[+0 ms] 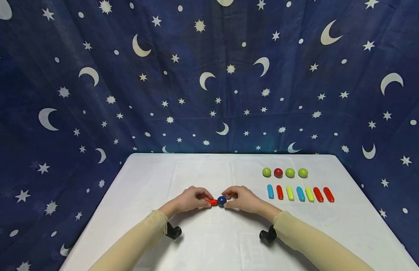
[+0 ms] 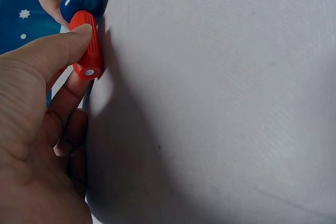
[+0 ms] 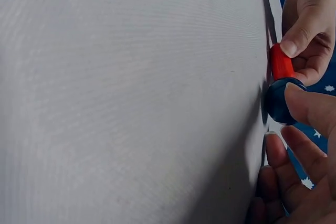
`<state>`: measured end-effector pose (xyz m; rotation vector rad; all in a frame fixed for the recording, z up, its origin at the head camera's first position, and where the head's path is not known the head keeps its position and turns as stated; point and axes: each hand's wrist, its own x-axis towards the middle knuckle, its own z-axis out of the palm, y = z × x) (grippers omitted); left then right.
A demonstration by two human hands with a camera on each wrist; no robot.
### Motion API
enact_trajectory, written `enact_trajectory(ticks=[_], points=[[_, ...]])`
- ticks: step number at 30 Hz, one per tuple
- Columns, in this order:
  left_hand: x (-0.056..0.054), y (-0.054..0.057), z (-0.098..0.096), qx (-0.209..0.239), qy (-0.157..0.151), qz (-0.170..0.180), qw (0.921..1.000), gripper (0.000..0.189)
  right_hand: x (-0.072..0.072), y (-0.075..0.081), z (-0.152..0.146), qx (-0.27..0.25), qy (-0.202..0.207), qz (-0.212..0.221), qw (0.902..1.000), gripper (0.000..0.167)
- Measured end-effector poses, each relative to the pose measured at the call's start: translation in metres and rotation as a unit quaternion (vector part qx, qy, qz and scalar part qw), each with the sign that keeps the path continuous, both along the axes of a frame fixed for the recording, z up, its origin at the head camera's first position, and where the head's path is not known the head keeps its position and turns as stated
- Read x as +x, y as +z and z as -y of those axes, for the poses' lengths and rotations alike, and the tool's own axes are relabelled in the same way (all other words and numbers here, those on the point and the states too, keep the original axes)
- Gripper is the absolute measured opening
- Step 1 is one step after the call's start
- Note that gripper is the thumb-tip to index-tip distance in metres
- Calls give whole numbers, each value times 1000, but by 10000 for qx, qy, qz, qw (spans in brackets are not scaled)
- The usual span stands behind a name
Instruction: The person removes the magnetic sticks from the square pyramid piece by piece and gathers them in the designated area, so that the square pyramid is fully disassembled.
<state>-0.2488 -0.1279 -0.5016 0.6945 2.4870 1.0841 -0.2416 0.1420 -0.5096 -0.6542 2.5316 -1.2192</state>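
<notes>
My left hand (image 1: 192,198) pinches a short red magnetic rod (image 1: 213,202) between thumb and fingers, just above the white tabletop. In the left wrist view the rod (image 2: 90,51) shows grooved sides and a small silvery disc at its near end. Its far end touches a glossy dark blue ball (image 1: 222,201). Around that ball my right hand (image 1: 245,199) curls from the other side; in the right wrist view its thumb lies on the ball (image 3: 281,106), and the forefinger is close beneath. The ball's underside is partly hidden by the fingers.
Right of the hands lies a row of several rods, among them a blue rod (image 1: 270,191), a red rod (image 1: 280,192) and a yellow rod (image 1: 290,193). Behind them stand green balls (image 1: 290,172) and one red ball (image 1: 278,172). A starry dark blue cloth (image 1: 182,67) hangs behind the table (image 1: 155,169).
</notes>
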Motion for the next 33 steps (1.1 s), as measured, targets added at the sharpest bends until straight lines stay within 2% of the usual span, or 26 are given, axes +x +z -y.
enact_trajectory(ticks=[9,20,33], points=[[3,2,-1,-168,176,-59,9997,17,1,-3,3,374,-302,-100,9988,30],[-1,1,-1,0,43,111,9999,13,2,-6,5,402,-502,-170,9978,26],[-3,2,-1,-12,-23,80,10000,12,3,-6,4,461,-502,-147,9976,26]])
